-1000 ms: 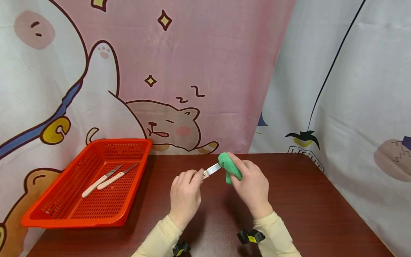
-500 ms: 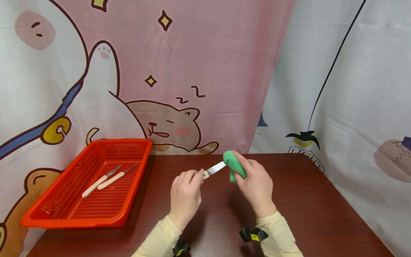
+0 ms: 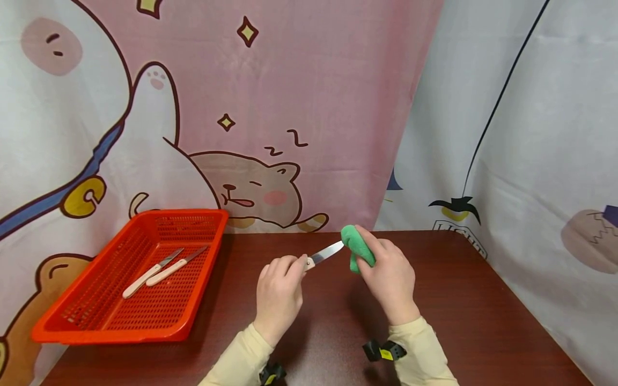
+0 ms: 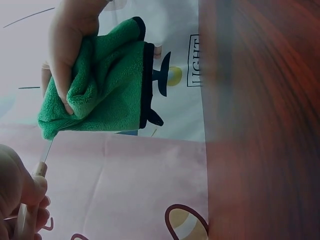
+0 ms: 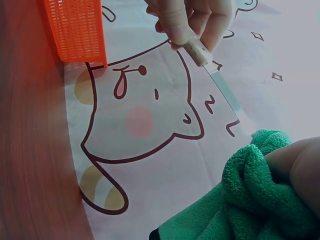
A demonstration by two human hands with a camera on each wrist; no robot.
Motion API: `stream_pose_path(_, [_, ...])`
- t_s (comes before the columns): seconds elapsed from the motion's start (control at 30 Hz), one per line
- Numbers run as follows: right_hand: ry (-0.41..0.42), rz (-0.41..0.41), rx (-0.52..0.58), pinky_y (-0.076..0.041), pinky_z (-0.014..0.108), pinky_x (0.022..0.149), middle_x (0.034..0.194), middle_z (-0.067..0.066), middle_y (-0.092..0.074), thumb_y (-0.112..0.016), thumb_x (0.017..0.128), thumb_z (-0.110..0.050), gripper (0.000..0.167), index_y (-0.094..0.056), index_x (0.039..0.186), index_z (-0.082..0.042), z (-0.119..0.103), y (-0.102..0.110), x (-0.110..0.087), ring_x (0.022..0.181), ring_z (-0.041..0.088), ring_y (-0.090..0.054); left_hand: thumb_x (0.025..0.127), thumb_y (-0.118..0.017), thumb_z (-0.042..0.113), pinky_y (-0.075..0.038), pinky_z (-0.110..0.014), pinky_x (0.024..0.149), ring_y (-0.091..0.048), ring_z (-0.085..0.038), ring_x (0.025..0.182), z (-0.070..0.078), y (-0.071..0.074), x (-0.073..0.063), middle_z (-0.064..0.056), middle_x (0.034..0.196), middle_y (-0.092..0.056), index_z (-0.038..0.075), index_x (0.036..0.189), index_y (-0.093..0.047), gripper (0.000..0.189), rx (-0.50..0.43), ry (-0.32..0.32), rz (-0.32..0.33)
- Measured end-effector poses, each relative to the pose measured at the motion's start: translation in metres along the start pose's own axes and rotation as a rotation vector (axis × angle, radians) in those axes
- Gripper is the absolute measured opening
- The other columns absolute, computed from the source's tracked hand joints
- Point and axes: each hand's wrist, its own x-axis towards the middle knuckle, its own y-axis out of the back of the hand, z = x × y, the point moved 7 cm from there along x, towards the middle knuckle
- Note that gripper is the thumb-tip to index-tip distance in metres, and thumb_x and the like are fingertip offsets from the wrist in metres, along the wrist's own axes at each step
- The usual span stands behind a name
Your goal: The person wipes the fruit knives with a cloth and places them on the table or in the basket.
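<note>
My left hand (image 3: 279,295) grips a knife by its pale handle, above the table. The knife's blade (image 3: 326,252) points right and slightly away from me, with much of its metal bare in the head view. In my right hand (image 3: 390,279) is a bunched green cloth (image 3: 357,247), pinched between thumb and fingers at the blade's tip. The left wrist view shows the cloth (image 4: 112,85) hanging with a dark edging, and the knife handle (image 4: 27,220) inside the curled left fingers. From the right wrist, the blade (image 5: 223,93) runs toward the cloth (image 5: 250,195); its very tip is hard to make out.
An orange-red plastic basket (image 3: 116,333) stands at the left of the table. Inside it lie two knives with pale handles, a left one (image 3: 145,280) and a right one (image 3: 166,272). The dark wooden table (image 3: 463,300) meets a printed curtain (image 3: 338,107) at the back.
My right hand and the green cloth have moved to the right along the blade toward its tip, baring more metal. The left hand stays in place with the knife.
</note>
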Motion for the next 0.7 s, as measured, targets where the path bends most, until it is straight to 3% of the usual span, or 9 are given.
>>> stream_pose_path(0.37, [-0.055,0.021,0.001,-0.049,0.047,0.052,0.104,0.013,-0.067,-0.078,0.080,-0.014,0.060,-0.061,0.136,-0.028,0.013,0.010,0.002,0.084,0.031,-0.063,0.081,-0.075,0.001,-0.049,-0.037,0.061,-0.061,-0.025,0.079,-0.003,0.003,0.003,-0.009,0.092,-0.063,0.006,0.111,-0.070,0.031,0.010,0.010,0.004])
stream_pose_path(0.7, [0.021,0.148,0.064,-0.049,0.049,0.057,0.102,0.012,-0.067,-0.078,0.080,-0.011,0.063,-0.060,0.137,-0.030,-0.001,0.033,0.004,0.087,0.030,-0.063,0.081,-0.076,0.000,-0.047,-0.037,0.057,-0.060,-0.025,0.075,-0.011,-0.001,0.001,-0.008,0.089,-0.063,0.006,0.107,-0.071,0.027,0.057,0.059,-0.008])
